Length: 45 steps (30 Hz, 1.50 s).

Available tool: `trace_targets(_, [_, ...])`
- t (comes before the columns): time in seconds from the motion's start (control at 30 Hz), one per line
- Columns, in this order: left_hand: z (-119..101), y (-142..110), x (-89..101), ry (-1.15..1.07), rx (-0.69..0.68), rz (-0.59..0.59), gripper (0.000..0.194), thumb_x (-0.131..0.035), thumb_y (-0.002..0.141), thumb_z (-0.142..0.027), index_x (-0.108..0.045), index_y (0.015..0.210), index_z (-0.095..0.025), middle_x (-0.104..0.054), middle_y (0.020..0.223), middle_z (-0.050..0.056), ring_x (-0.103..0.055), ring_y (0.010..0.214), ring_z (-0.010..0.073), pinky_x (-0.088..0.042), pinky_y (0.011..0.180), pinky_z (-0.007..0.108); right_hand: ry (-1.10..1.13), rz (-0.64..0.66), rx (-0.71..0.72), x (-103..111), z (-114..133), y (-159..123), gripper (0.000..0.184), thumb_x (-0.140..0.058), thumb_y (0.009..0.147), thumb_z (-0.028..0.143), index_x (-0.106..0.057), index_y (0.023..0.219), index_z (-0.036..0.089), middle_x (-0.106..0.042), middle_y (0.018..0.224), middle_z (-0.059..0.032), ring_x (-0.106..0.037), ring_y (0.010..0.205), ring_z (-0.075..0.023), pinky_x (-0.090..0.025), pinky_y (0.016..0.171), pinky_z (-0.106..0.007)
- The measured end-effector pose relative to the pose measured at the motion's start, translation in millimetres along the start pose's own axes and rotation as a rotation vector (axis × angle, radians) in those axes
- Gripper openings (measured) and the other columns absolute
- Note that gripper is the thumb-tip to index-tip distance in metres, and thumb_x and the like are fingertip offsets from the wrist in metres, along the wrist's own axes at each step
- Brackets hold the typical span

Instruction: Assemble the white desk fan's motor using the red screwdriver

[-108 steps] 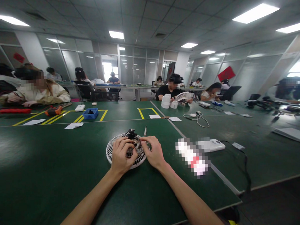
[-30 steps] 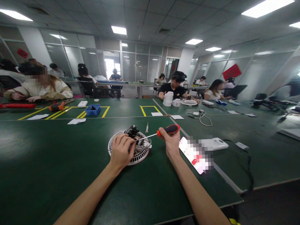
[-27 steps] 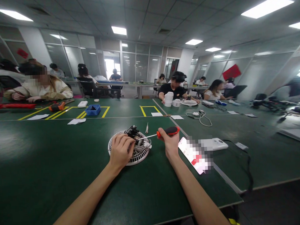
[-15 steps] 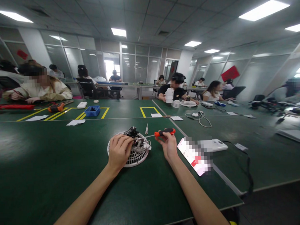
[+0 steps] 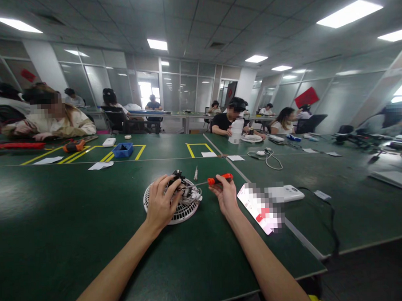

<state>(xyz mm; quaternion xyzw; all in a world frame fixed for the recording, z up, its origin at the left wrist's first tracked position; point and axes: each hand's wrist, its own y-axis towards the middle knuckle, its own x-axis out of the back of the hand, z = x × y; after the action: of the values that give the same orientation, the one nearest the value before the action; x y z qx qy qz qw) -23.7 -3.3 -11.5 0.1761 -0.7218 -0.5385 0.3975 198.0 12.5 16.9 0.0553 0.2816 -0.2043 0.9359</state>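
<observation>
On the green table lies a round white fan grille [image 5: 184, 214], with a black motor assembly [image 5: 178, 174] and bundled grey-white wires [image 5: 192, 195] on top. My left hand [image 5: 159, 202] is closed around the motor assembly from the left, thumb and fingers on its near side. In my right hand [image 5: 226, 196] is a screwdriver [image 5: 219, 179] with an orange and black handle. Its thin shaft points left, toward the motor assembly; whether the tip touches a screw I cannot tell. Just behind the grille lies a small, slim clear-handled tool [image 5: 196, 173].
Right of my right hand lies a lit phone [image 5: 253, 206], with a white device [image 5: 291, 193] and a black cable [image 5: 332, 220] beyond. Farther back are a blue bin [image 5: 123, 150], paper slips, and a coiled white cable [image 5: 271, 160]. Co-workers sit across the table.
My left hand has shifted its fingers on the motor assembly, thumb and fingers now farther apart. The screwdriver has moved slightly. Across the table, a co-worker has moved a white cylindrical part.
</observation>
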Motion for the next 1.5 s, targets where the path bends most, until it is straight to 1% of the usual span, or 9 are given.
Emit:
trace_targets(0.1, [2.9,-1.3,-3.7,0.002,0.116,0.041,0.068,-0.064,0.094,-0.040,-0.037,0.153,-0.021,-0.049,0.151,0.019,-0.042,0.145,0.0368,-0.042,0.114,0.057,0.019,-0.039,0.008,2.5,0.2,3.3,0.048,-0.087,0.061,0.034,-0.048,0.087,0.024,-0.068,0.065,0.0058,-0.070,0.057,-0.0145,-0.060,0.054,-0.023])
trace_targets(0.2, [6.9,-2.5,-7.6,-0.020,0.218,0.140,0.079,-0.061,0.094,-0.048,-0.027,0.158,-0.016,-0.049,0.152,0.023,-0.048,0.141,0.0384,-0.045,0.111,0.058,0.023,-0.095,0.025,6.6,1.1,7.5,0.045,-0.084,0.063,0.035,-0.047,0.087,0.025,-0.066,0.064,0.0077,-0.069,0.056,-0.0134,-0.059,0.054,-0.022])
trace_targets(0.33, [7.3,-0.1,-8.2,-0.028,0.326,0.209,0.073,-0.058,0.095,-0.052,-0.035,0.153,-0.014,-0.063,0.134,0.021,-0.064,0.117,0.0347,-0.052,0.098,0.053,0.002,-0.166,0.020,11.0,2.1,11.0,0.045,-0.081,0.063,0.034,-0.044,0.088,0.026,-0.063,0.063,0.0099,-0.069,0.055,-0.0138,-0.060,0.054,-0.024])
trace_targets(0.43, [5.0,4.1,-4.6,0.035,0.382,0.184,0.065,-0.058,0.094,-0.053,-0.046,0.144,-0.014,-0.067,0.117,0.017,-0.066,0.105,0.0334,-0.053,0.091,0.051,0.002,-0.190,0.013,11.3,1.2,11.2,0.044,-0.078,0.064,0.031,-0.044,0.090,0.026,-0.063,0.063,0.0107,-0.069,0.054,-0.0135,-0.061,0.054,-0.025])
trace_targets(0.53, [3.7,6.9,-0.7,0.078,0.374,0.174,0.055,-0.059,0.093,-0.054,-0.055,0.133,-0.017,-0.067,0.110,0.014,-0.064,0.102,0.0330,-0.052,0.088,0.050,0.009,-0.207,0.017,9.2,-1.4,10.4,0.042,-0.076,0.064,0.029,-0.044,0.091,0.026,-0.063,0.063,0.0111,-0.068,0.052,-0.0131,-0.060,0.053,-0.025])
trace_targets(0.93, [2.5,8.7,5.0,0.066,0.354,0.136,0.050,-0.064,0.089,-0.055,-0.058,0.124,-0.020,-0.063,0.101,0.008,-0.061,0.090,0.0255,-0.051,0.078,0.042,-0.014,-0.204,0.017,6.0,-2.7,7.7,0.047,-0.080,0.065,0.030,-0.042,0.091,0.027,-0.064,0.063,0.0111,-0.069,0.053,-0.0138,-0.060,0.052,-0.024])
trace_targets(1.23, [0.7,9.6,6.1,0.042,0.386,0.143,0.053,-0.067,0.087,-0.057,-0.058,0.124,-0.020,-0.063,0.104,0.010,-0.062,0.094,0.0272,-0.053,0.080,0.044,-0.012,-0.176,0.021,3.5,-5.0,2.3,0.046,-0.081,0.064,0.029,-0.044,0.091,0.026,-0.067,0.064,0.0098,-0.069,0.054,-0.0137,-0.061,0.054,-0.024])
trace_targets(1.37, [0.8,8.9,6.1,0.037,0.402,0.143,0.053,-0.068,0.087,-0.057,-0.059,0.124,-0.020,-0.064,0.105,0.010,-0.063,0.095,0.0272,-0.054,0.080,0.044,-0.037,-0.185,0.002,2.7,-6.4,2.4,0.054,-0.088,0.059,0.034,-0.045,0.091,0.025,-0.066,0.060,0.0089,-0.064,0.048,-0.0121,-0.057,0.047,-0.021])
trace_targets(1.5, [-1.1,11.0,8.3,0.028,0.440,0.179,0.057,-0.067,0.086,-0.059,-0.059,0.125,-0.018,-0.065,0.109,0.011,-0.064,0.099,0.0282,-0.055,0.084,0.045,-0.042,-0.190,-0.045,1.8,-5.6,3.0,0.052,-0.092,0.059,0.036,-0.049,0.086,0.024,-0.064,0.057,0.0083,-0.061,0.046,-0.0110,-0.053,0.043,-0.020])
